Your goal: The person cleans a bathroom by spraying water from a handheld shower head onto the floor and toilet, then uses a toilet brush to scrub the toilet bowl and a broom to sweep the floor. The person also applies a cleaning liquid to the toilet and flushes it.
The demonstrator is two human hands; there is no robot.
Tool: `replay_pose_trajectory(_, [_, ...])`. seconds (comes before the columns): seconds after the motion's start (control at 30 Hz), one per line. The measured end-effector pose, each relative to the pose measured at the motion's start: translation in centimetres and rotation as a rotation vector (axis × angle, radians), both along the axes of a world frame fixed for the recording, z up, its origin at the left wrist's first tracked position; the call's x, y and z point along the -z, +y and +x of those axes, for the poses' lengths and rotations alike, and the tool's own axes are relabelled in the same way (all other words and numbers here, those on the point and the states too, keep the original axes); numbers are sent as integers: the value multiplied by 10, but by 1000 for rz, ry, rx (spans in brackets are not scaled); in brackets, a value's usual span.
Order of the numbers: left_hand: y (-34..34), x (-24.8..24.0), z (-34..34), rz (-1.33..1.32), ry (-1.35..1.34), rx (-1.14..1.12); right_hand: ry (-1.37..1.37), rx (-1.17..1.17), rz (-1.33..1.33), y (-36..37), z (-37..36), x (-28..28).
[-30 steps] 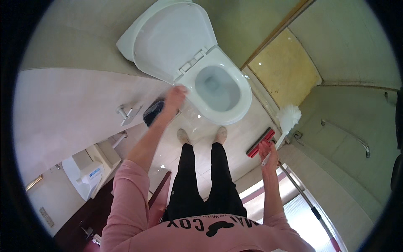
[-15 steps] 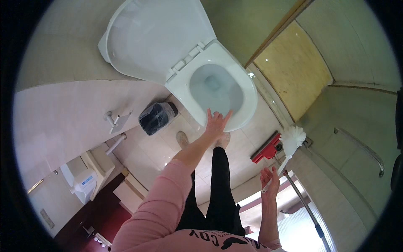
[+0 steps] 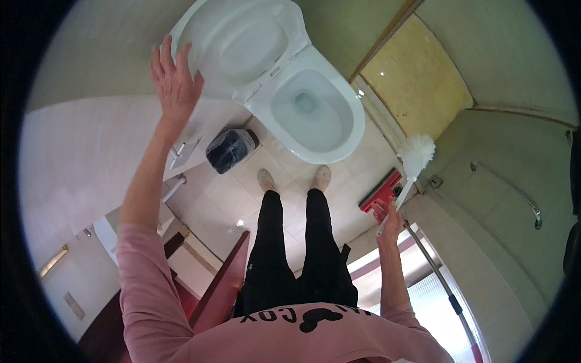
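My left hand point(image 3: 175, 85) is raised at the left edge of the upright toilet seat point(image 3: 295, 27), its fingers spread and holding nothing. I cannot tell whether a fingertip touches the seat. Behind the seat the white lid point(image 3: 242, 42) also stands up. Below them the toilet bowl point(image 3: 358, 124) lies open, its rim bare, with water at the bottom. My right hand point(image 3: 390, 221) is closed around the thin handle of a white toilet brush point(image 3: 417, 152). The bristle head points up and away, over the floor to the right of the bowl.
A black bin point(image 3: 230, 148) with a clear liner stands left of the bowl. On the right, a red floor squeegee point(image 3: 381, 189) has a long pole leaning behind my right hand. Farther right is a metal grab bar point(image 3: 514, 196). A dark red panel point(image 3: 224, 272) stands beside my legs.
The toilet seat has gone from lying on the bowl to standing against the lid. My left hand has moved from the bowl's front up to the far left. My right hand still holds the brush.
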State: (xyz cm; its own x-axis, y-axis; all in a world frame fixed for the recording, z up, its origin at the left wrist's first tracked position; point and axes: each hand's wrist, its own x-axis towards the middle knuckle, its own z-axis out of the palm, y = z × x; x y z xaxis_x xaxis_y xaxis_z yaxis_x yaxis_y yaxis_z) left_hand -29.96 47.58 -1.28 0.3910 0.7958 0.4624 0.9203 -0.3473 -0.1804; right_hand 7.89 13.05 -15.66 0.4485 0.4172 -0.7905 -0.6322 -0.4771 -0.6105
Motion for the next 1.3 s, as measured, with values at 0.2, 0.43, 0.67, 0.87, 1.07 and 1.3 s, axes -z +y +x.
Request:
replay_pose_trajectory(0.2, [3, 9, -33, 149, 29, -221, -51, -192, -15, 2, -10, -3])
replay_pose_trajectory(0.43, [-246, 93, -16, -506, -535, -275, -117, -385, 31, 14, -42, -10])
replay_pose_trajectory(0.67, [-602, 167, -39, -1123, -713, -1181, -176, -861, -97, 40, -82, -10])
replay_pose_trajectory(0.87, [-694, 163, -62, -1224, -814, -1379, -504, -941, 44, 86, -124, 16])
replay_pose_trajectory(1.07, [-677, 197, -88, -994, -1024, -1275, -1339, -1328, 138, 211, -106, 83])
replay_pose_trajectory(1.3, [-665, 204, -98, -1048, -1203, -1372, -1279, -1360, 144, 152, -43, 96])
